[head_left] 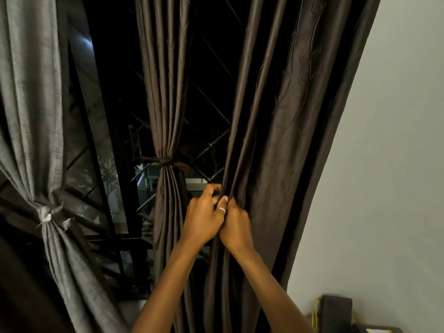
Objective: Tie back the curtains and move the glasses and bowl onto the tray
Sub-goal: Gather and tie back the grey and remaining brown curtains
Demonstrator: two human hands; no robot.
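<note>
Both hands are on the loose curtain (288, 140), just right of the tied curtain (168, 104). The left hand (204, 217) and right hand (236, 224) touch, fingers curled round its bunched folds. This looks like the gathering step; next it needs a tie wrapped round. Glasses, bowl and tray are out of view.
</note>
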